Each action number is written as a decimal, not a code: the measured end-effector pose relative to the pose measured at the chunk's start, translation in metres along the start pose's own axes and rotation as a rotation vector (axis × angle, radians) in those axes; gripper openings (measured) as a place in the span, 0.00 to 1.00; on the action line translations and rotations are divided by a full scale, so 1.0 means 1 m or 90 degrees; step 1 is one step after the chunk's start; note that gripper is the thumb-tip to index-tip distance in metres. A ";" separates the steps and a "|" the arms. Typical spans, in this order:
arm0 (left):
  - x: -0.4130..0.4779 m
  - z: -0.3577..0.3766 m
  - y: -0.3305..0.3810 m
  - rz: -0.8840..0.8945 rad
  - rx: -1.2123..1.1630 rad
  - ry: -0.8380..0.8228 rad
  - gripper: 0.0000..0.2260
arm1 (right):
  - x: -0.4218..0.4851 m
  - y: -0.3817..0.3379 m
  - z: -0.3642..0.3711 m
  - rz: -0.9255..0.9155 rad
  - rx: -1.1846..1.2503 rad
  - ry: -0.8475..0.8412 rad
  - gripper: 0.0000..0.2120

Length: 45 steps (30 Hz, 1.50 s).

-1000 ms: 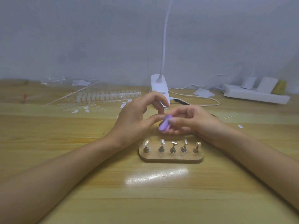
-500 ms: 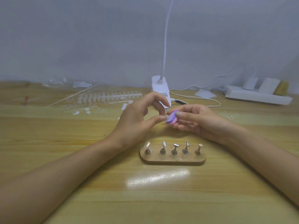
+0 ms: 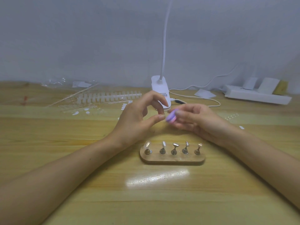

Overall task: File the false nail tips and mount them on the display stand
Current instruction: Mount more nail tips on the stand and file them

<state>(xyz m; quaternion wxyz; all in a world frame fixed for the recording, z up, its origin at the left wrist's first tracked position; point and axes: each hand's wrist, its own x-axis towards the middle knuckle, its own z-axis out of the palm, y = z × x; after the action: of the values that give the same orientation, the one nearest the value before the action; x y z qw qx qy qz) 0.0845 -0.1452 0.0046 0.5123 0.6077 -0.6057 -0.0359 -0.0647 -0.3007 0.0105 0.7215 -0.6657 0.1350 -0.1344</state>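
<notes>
Your right hand (image 3: 199,120), just right of centre frame, is closed round the purple file block (image 3: 170,118), pinching it between thumb and fingers. Your left hand (image 3: 134,119) sits just left of it with its fingers curled; the thumb tip is close against the block's edge and the index finger arches above, with a gap between them. Whether a nail tip is held there I cannot tell; it is too small and blurred.

This looks like the filing step, so hold the block steady and draw the tip's edge across it in short, light strokes. Keep the pinch low on the tip, since a thin clear piece would likely spring away if it slips.

The display stand (image 3: 172,158) lies at lower centre, below both hands. Its leftmost peg carries a clear tip (image 3: 147,145) and the other four pegs look bare, so the next peg along seems the likely mount.

The wooden table (image 3: 162,200) shows a glare patch under the stand. Strips of unfiled tips (image 3: 110,96) and loose ones lie at middle left; a white lamp base (image 3: 160,90) stands at centre behind your hands; a power strip (image 3: 256,96) sits at upper right; a plain grey wall fills the top of the frame.
</notes>
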 end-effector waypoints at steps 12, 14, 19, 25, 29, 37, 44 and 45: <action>-0.002 0.001 0.004 0.005 -0.007 -0.010 0.10 | 0.001 -0.006 0.000 0.044 0.008 -0.014 0.10; -0.002 0.001 0.004 0.010 -0.006 -0.013 0.11 | 0.000 -0.007 0.000 0.054 0.007 -0.017 0.11; -0.001 0.001 0.002 -0.003 -0.049 0.008 0.15 | 0.000 -0.009 0.000 0.058 -0.026 -0.046 0.12; 0.000 0.002 0.001 0.006 -0.016 -0.010 0.20 | -0.002 -0.004 0.005 0.021 -0.020 -0.014 0.12; -0.001 0.001 0.002 -0.001 0.008 0.006 0.20 | -0.003 -0.006 0.006 0.036 -0.039 -0.039 0.12; -0.003 0.002 0.004 -0.006 0.051 0.004 0.19 | -0.002 -0.005 0.006 0.041 -0.060 -0.054 0.11; -0.003 0.001 0.003 -0.003 0.044 0.006 0.18 | 0.000 -0.002 0.005 0.031 -0.056 -0.041 0.16; -0.003 0.001 0.003 0.000 0.039 -0.002 0.18 | 0.001 -0.001 0.005 0.019 -0.045 -0.015 0.16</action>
<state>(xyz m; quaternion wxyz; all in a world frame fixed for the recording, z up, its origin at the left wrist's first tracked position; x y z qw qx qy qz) 0.0810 -0.1429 0.0043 0.4923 0.6232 -0.6074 -0.0183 -0.0620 -0.2964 0.0121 0.7010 -0.6901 0.1414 -0.1107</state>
